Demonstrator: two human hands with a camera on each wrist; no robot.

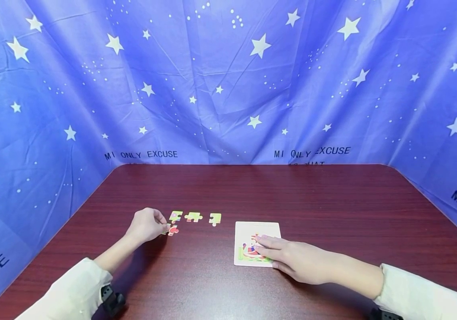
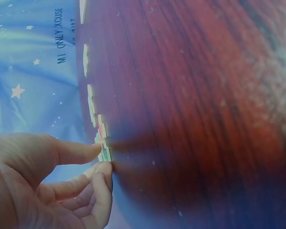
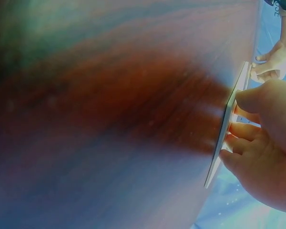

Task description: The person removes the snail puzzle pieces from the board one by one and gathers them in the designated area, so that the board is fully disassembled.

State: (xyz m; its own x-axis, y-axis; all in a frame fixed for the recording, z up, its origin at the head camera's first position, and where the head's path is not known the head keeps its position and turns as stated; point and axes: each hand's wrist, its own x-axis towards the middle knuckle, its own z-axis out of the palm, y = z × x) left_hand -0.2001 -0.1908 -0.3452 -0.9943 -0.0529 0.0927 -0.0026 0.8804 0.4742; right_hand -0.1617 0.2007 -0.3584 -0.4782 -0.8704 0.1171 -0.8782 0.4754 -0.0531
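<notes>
three yellow-green jigsaw pieces (image 1: 194, 217) are lying near the left hand (image 1: 147, 226), pinching a greenish piece (image 2: 105, 155); the spread right hand (image 1: 302, 262) is resting on a white square board (image 1: 246, 228).

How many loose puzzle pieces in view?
5. Far row: left piece, middle piece, right piece. Nearer the person: red piece and, beside it, a partly covered green piece pinched by the left hand. Others could be hidden.
</notes>
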